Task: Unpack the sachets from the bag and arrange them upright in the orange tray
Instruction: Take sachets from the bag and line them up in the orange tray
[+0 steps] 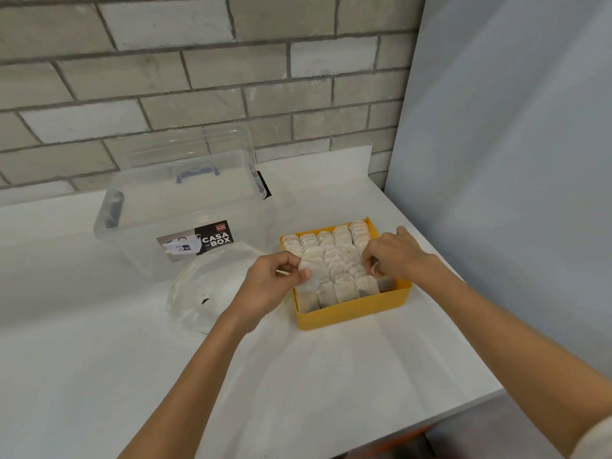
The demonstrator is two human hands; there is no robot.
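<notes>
White counter [298, 376], orange tray [354, 309], upright sachets [331, 256].

The clear plastic storage box [185, 207] carries a black and grey paper label [196, 242] on its front wall. The label reads "CASA BOX" in large white letters; a small red logo above it reads "CASA WARE". Smaller print on the label is illegible
</notes>
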